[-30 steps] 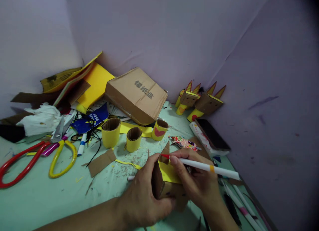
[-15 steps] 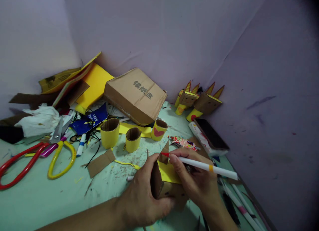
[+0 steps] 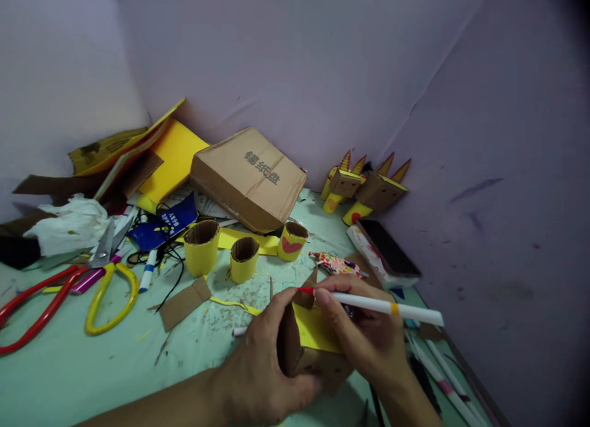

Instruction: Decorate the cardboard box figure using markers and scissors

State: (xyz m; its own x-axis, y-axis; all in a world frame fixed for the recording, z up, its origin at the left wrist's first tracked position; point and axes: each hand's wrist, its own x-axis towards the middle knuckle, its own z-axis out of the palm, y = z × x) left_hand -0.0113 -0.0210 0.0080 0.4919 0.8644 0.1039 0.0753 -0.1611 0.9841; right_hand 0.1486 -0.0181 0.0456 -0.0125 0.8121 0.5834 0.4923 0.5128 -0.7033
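Note:
My left hand (image 3: 260,365) grips a small cardboard box (image 3: 295,347) with a yellow paper top, holding it down on the pale green table (image 3: 92,378). My right hand (image 3: 366,335) holds a white marker (image 3: 387,306) with a red tip. The tip touches a brown cardboard ear standing at the box's upper edge. Both hands are close together at the front middle of the view.
Three yellow-wrapped cardboard rolls (image 3: 201,247) stand behind the box, one with a red heart (image 3: 291,241). Red and yellow scissors (image 3: 69,292) lie left. A cardboard carton (image 3: 251,176), two finished eared figures (image 3: 369,187), a phone (image 3: 388,247) and loose markers (image 3: 442,378) crowd the back and right.
The camera has shifted slightly. The marker tip stays on the cardboard ear, moving only a little; my left hand keeps its hold on the box.

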